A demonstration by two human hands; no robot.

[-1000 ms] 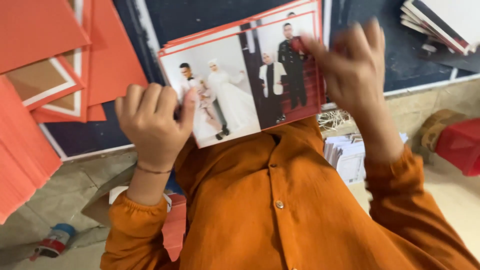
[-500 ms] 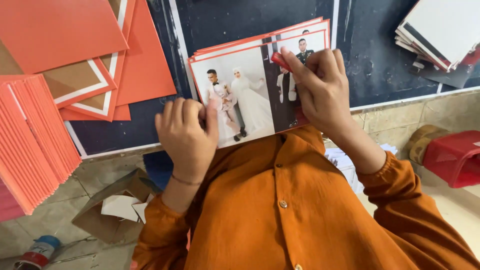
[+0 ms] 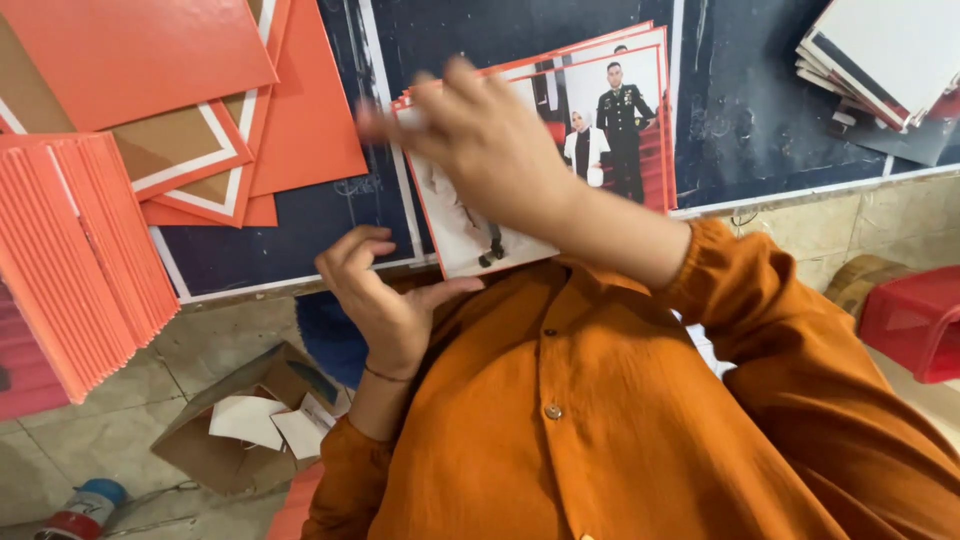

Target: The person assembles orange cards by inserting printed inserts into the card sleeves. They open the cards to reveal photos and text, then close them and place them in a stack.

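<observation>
On the dark blue surface [image 3: 760,110] several orange folders [image 3: 130,50] lie spread at the upper left, some showing a brown inside with a white border. Below them, a row of orange folders [image 3: 90,260] stands packed on edge. A pile of white boards [image 3: 880,55] sits at the upper right. On the floor are an open cardboard box [image 3: 235,425] with white papers, a red plastic crate [image 3: 915,320], and a small bottle [image 3: 85,505].

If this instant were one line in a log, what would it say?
left hand: under glossy photo print stack, grip unclear | right hand: blurred, across top print | nearby: orange card sheets, dark tabletop
</observation>
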